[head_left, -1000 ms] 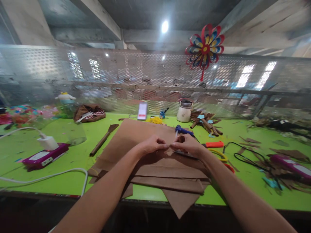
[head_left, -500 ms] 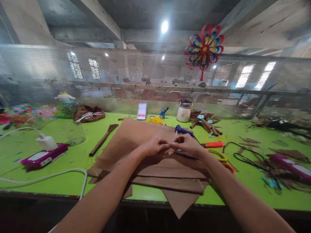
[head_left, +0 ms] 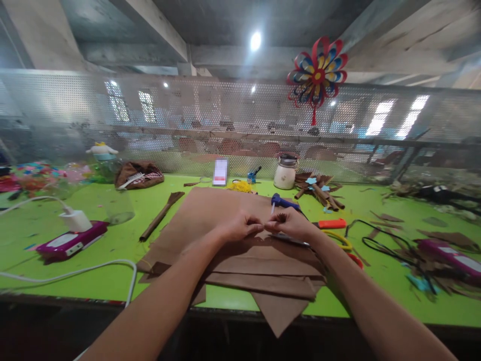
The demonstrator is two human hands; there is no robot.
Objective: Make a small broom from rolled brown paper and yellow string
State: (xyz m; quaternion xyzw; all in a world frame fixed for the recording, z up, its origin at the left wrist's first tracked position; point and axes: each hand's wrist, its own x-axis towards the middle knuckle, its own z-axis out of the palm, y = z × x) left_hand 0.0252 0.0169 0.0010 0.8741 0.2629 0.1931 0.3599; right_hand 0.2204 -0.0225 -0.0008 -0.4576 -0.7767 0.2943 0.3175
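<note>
Over a stack of brown paper sheets (head_left: 210, 208), my two hands meet with fingertips almost touching. My left hand (head_left: 242, 226) is closed in a pinch; whatever it grips, if anything, is too small to make out. My right hand (head_left: 295, 224) is pinched too, around a small dark brown fringed paper piece (head_left: 277, 218) that shows between thumb and fingers. Beneath the right hand lies a metal blade (head_left: 289, 239), partly covered by it. A blue glue gun (head_left: 286, 202) rests just beyond that hand.
Right of my arm lie a red-orange handle (head_left: 331, 223), yellow loops (head_left: 341, 239) and a black cable (head_left: 379, 245). A rolled brown paper stick (head_left: 160, 218) and purple power strip (head_left: 73, 240) are at left. Behind stand a phone (head_left: 220, 172) and a lidded jar (head_left: 285, 173).
My hands stay pinched together in nearly the same place, with the right fingers shifted slightly around the fringed paper piece. The whole view has moved a little.
</note>
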